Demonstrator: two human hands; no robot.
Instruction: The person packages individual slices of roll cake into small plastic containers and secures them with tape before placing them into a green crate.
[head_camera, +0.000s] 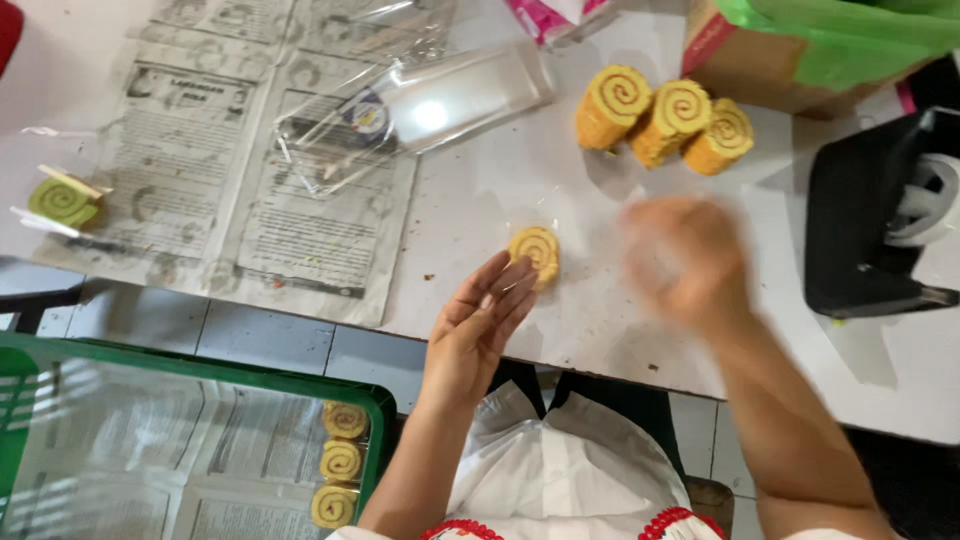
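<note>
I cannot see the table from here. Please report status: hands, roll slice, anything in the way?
Left hand open, fingertips beside wrapped roll slice. Right hand blurred, holds nothing I can tell. Three slices behind, tape dispenser right; nothing between.

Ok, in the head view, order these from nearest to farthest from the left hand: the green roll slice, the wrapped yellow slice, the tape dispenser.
1. Wrapped yellow slice, at the left hand's fingertips.
2. Tape dispenser, far right of the table.
3. Green roll slice, far left on the newspaper.
</note>
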